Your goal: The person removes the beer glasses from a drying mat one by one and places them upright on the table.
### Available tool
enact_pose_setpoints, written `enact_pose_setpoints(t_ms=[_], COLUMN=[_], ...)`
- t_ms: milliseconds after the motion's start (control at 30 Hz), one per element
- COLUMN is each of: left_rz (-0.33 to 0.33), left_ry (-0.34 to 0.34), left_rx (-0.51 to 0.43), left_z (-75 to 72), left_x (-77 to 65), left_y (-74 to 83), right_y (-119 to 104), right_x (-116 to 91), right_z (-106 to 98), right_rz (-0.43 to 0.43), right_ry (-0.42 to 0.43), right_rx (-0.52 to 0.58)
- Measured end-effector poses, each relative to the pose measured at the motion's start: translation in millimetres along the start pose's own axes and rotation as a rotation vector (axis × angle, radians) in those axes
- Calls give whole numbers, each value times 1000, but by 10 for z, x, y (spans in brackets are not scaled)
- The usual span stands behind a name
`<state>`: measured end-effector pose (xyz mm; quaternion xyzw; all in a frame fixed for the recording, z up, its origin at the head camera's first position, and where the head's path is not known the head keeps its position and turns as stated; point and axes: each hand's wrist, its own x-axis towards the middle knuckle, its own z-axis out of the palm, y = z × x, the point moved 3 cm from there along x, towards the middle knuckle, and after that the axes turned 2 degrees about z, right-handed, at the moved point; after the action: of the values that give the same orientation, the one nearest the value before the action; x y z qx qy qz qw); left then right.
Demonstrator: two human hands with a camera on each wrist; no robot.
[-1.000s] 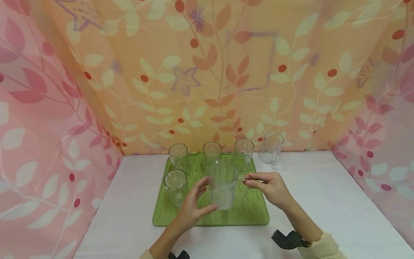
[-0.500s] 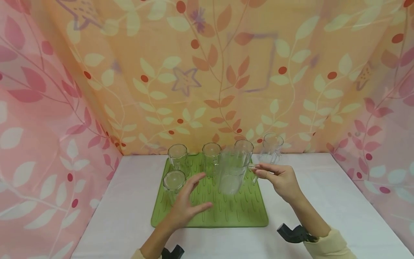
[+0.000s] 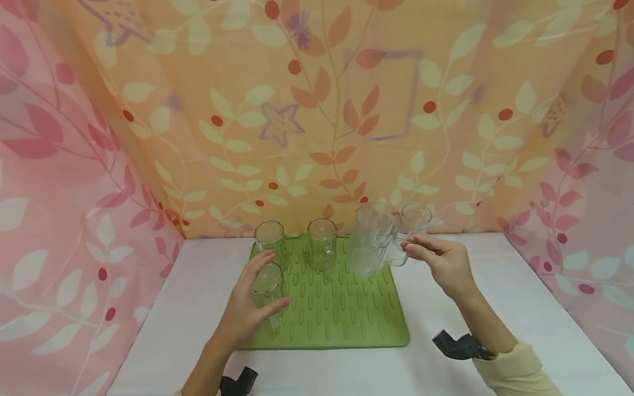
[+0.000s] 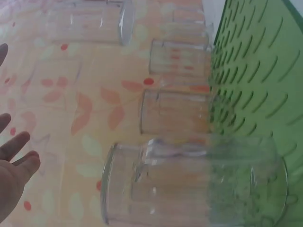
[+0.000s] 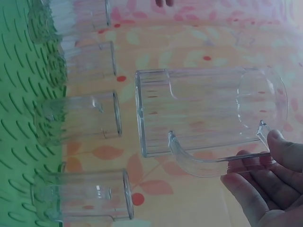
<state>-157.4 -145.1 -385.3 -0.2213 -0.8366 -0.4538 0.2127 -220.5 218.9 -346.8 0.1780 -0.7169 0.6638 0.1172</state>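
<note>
My right hand point(image 3: 448, 267) pinches the handle of a clear glass mug point(image 5: 203, 113). That mug hangs in the air over the back right part of the green ribbed mat point(image 3: 342, 324), overlapping another mug behind it. Apart from any grip, my left hand point(image 3: 242, 308) hovers with fingers and thumb spread, in front of the front-left mug point(image 3: 267, 280) and partly over it in the head view. Whether it touches that glass cannot be told there; in the left wrist view the fingers point(image 4: 23, 161) are clear of the large near mug point(image 4: 189, 184).
Along the mat's back edge stand a left mug point(image 3: 269, 239) and a middle mug point(image 3: 322, 245). Beyond the mat at back right, one more mug point(image 3: 418, 215) stands on the white table point(image 3: 495, 286). Patterned cloth point(image 3: 317, 110) encloses the back and sides.
My right hand has carried the mug away from me and to the right. My left hand has come off its side and drawn back left.
</note>
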Motion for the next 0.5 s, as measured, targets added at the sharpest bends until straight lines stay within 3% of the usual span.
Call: enact_pose_setpoints(t_ms=[133, 267, 500], left_rz=[4, -16, -187], left_ry=[57, 85, 52], left_rx=[24, 8, -4], left_z=[-157, -279, -353], left_x=[-21, -43, -158], left_y=[-92, -218, -467], right_y=[-4, -7, -13], right_x=[46, 83, 176], right_z=[-84, -174, -321], right_rz=[-26, -24, -15], right_ry=[72, 142, 229], right_rx=[46, 13, -29])
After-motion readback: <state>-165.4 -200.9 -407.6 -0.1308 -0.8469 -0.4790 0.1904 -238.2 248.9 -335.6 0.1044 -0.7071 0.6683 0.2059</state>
